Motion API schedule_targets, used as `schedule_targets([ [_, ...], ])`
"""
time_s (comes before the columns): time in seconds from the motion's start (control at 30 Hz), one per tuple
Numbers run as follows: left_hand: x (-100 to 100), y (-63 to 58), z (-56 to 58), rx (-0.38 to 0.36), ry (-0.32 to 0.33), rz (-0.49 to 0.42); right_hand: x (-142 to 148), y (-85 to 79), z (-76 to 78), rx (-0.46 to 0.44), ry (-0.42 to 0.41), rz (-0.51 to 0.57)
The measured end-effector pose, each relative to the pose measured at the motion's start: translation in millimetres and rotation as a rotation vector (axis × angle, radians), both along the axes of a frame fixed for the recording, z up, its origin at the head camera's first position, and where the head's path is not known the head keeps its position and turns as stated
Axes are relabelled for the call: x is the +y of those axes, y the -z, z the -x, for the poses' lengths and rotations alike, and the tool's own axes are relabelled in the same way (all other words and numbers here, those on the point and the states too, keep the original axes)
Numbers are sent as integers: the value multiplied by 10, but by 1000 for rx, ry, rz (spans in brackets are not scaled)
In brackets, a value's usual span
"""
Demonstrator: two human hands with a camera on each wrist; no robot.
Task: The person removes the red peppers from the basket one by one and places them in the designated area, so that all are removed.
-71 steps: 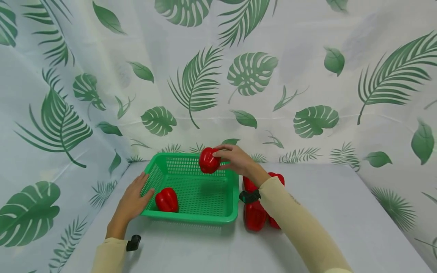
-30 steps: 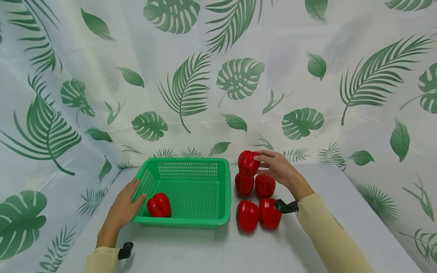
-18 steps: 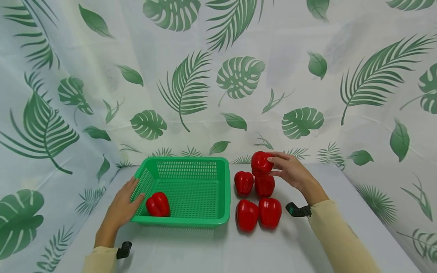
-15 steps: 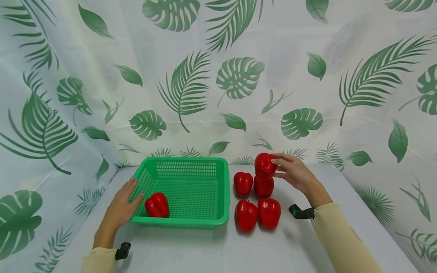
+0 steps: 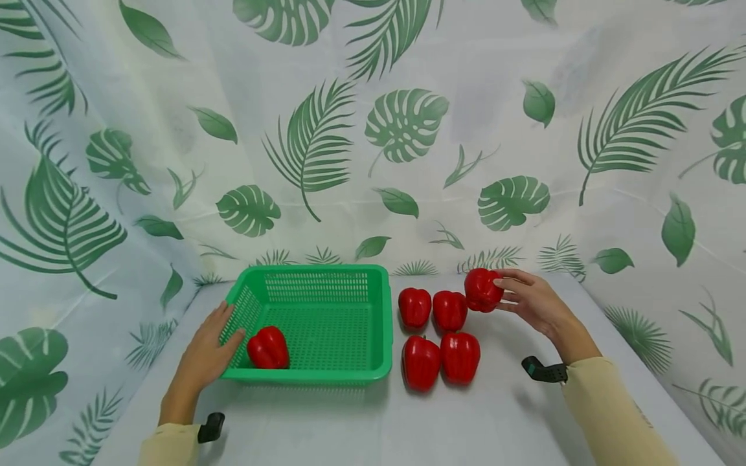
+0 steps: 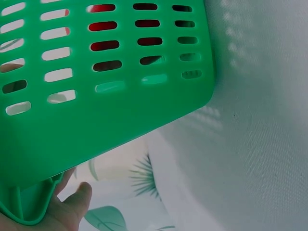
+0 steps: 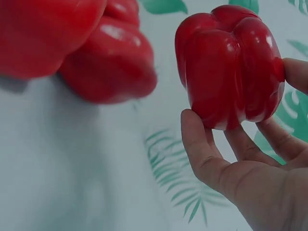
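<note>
In the head view my right hand (image 5: 533, 301) pinches a red bell pepper (image 5: 482, 290) between its thumb and fingers, at the right of the other peppers. The right wrist view shows the fingertips (image 7: 192, 122) under and beside this lobed pepper (image 7: 231, 72). My left hand (image 5: 206, 343) holds the left rim of a green slotted basket (image 5: 303, 375), thumb over the rim. One red bell pepper (image 5: 268, 347) lies inside, in the basket's front left corner. In the left wrist view the basket wall (image 6: 110, 125) hides much of that hand (image 6: 67, 209).
Beside the basket's right wall, several red bell peppers stand in two rows on the white table (image 5: 373, 427); one is the front left pepper (image 5: 421, 364). A leaf-printed cloth (image 5: 402, 181) rises behind the table and along its sides.
My right hand has carried its bell pepper from above the basket to the right, past the back-row peppers. My left hand has stayed at the basket's left rim.
</note>
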State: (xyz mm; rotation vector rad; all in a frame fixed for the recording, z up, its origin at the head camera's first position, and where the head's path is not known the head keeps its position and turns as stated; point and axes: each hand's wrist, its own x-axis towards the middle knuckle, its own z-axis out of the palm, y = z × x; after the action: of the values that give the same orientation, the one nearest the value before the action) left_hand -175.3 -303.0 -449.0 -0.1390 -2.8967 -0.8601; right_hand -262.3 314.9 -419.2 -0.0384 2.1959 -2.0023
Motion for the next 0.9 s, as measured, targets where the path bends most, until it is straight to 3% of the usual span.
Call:
schedule_targets([
  [0.43,1,16,3,13,-4,-8,244,295,-25,-63,41,6],
  [0.9,18,-23,-5,-6,-12,-1,302,564,11,-7,25,-78],
])
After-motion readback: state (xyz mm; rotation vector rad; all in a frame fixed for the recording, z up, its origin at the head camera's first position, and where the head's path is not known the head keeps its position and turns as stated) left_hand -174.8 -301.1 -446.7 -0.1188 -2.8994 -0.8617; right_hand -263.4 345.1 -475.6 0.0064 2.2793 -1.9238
